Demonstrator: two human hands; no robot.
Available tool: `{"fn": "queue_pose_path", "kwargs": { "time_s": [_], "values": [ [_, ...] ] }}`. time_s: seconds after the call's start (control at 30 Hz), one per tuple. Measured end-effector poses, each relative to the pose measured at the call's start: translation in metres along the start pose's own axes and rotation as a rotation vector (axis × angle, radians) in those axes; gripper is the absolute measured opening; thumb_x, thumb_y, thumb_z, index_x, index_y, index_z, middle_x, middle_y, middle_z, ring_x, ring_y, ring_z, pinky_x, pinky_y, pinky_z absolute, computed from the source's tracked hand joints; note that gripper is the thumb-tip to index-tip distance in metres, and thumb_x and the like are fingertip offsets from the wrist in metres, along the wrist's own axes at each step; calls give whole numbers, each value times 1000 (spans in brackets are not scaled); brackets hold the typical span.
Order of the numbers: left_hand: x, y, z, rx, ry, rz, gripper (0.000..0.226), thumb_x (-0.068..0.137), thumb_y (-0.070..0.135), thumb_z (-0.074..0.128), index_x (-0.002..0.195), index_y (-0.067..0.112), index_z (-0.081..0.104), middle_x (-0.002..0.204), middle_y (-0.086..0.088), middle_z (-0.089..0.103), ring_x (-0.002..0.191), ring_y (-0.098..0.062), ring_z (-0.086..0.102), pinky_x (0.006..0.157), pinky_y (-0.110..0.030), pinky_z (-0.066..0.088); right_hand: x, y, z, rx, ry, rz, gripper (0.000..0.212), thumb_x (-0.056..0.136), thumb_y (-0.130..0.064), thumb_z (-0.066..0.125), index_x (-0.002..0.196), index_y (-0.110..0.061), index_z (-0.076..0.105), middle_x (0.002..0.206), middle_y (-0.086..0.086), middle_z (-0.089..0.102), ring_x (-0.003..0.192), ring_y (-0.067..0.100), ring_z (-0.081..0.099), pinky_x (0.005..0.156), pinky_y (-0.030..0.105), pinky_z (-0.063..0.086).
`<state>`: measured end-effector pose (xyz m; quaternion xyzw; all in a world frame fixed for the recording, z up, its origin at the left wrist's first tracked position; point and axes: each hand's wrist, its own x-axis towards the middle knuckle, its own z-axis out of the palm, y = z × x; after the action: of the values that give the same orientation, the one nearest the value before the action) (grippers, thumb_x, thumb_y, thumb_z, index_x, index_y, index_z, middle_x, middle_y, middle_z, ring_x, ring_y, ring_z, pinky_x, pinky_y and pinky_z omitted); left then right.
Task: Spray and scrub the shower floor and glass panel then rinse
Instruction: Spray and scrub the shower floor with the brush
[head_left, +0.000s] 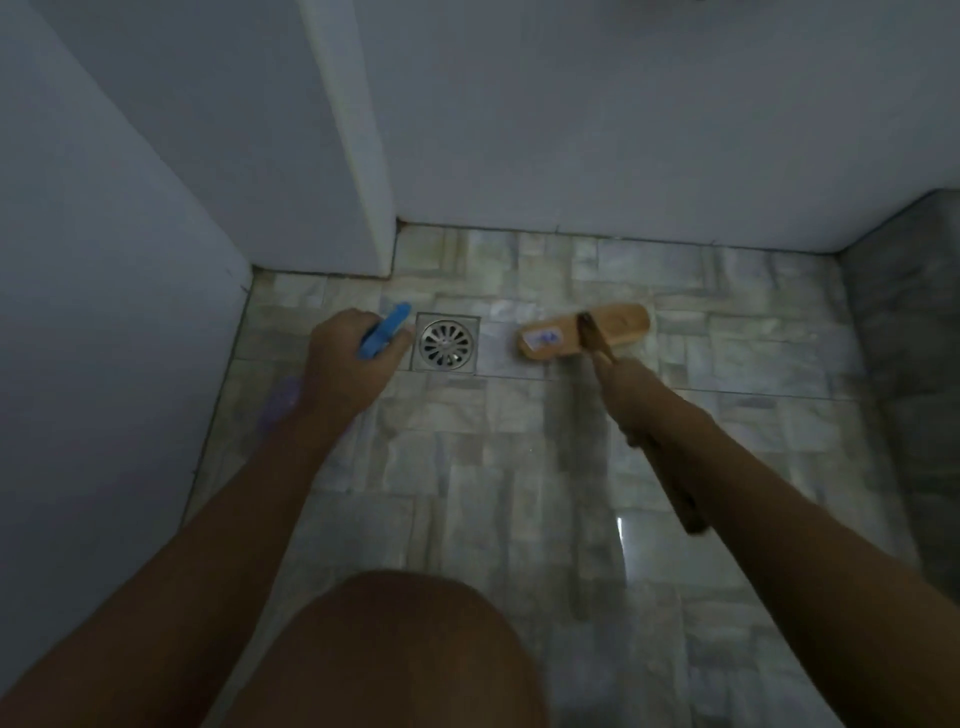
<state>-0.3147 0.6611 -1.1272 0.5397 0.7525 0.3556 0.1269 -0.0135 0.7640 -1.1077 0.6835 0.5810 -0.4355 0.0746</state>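
My left hand (347, 364) grips a spray bottle; its blue trigger head (385, 332) sticks out past my fingers and a purple bottle body (280, 402) shows blurred below my wrist. It hovers just left of the square metal floor drain (445, 343). My right hand (631, 395) holds the dark wooden handle of a long brush. The tan brush head (584, 332), with a small label, sits on the pale stone-tiled shower floor (493, 467) to the right of the drain.
White walls (623, 130) close the shower at the back and left, with a jutting corner (363, 156) behind the drain. A darker grey strip (904, 338) runs along the right. My knee (395, 654) fills the bottom centre.
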Motion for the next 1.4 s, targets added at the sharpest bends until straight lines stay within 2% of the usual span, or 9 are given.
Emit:
{"fn": "queue_pose_path", "kwargs": {
  "time_s": [0.2, 0.4, 0.57, 0.73, 0.93, 1.03, 1.13, 1.27, 1.4],
  "values": [
    [24, 65, 54, -257, -85, -168, 50, 79, 22, 79, 48, 21, 40, 47, 5, 41, 45, -7, 38, 52, -25, 34, -25, 62, -30, -28, 87, 229, 54, 105, -53, 27, 108, -6, 52, 84, 15, 57, 62, 28, 56, 46, 34, 48],
    [43, 81, 79, -277, -207, -136, 46, 69, 49, 78, 59, 8, 58, 58, -10, 60, 52, -16, 54, 57, -32, 47, -6, 50, -27, 20, 88, 226, 55, 105, -52, 27, 119, -6, 53, 92, 18, 58, 64, 29, 57, 49, 36, 50],
    [42, 72, 71, -295, -26, -105, 41, 81, 31, 77, 54, 12, 52, 50, 2, 44, 48, -11, 41, 52, -29, 37, -42, 81, -5, 8, 43, 190, 52, 105, -54, 25, 109, -11, 53, 91, 14, 61, 71, 28, 62, 48, 36, 52],
    [38, 41, 52, -179, 312, -38, 39, 92, 24, 68, 61, 2, 55, 54, -15, 50, 46, -28, 50, 45, -37, 40, -34, 67, -7, 22, 32, 196, 48, 106, -50, 25, 102, -11, 53, 85, 12, 59, 68, 26, 61, 47, 34, 48],
    [30, 45, 61, -156, 250, 74, 36, 94, 18, 67, 65, 1, 54, 56, -10, 47, 48, -19, 42, 46, -24, 33, 67, -38, -34, 163, 134, -48, 43, 108, -42, 26, 91, -13, 51, 85, 12, 57, 58, 22, 52, 40, 25, 43],
    [40, 44, 61, -185, 257, 9, 38, 95, 23, 66, 66, 2, 54, 58, -9, 47, 50, -17, 42, 47, -25, 33, 68, -63, -8, 114, 68, -130, 50, 108, -43, 24, 125, -6, 53, 109, 19, 59, 67, 24, 56, 51, 29, 46],
    [38, 39, 58, -197, 311, -9, 38, 96, 27, 64, 70, 0, 58, 59, -11, 50, 51, -19, 46, 48, -29, 36, 19, -31, 37, -20, -73, -219, 47, 109, -41, 28, 125, -8, 56, 118, 19, 61, 86, 25, 59, 75, 33, 47],
    [29, 37, 53, -195, 338, 11, 35, 97, 25, 64, 75, -2, 62, 62, -7, 52, 53, -14, 47, 50, -14, 34, -37, 35, 50, -92, -94, -155, 40, 107, -47, 30, 103, -15, 52, 89, 4, 61, 70, 15, 59, 61, 28, 44],
    [30, 39, 55, -232, 334, -32, 36, 95, 25, 65, 71, -1, 58, 61, -12, 52, 52, -21, 49, 50, -30, 38, 1, 27, 16, 19, 58, 5, 46, 106, -51, 29, 110, -12, 53, 91, 9, 62, 70, 23, 60, 51, 30, 46]
  ]
}}
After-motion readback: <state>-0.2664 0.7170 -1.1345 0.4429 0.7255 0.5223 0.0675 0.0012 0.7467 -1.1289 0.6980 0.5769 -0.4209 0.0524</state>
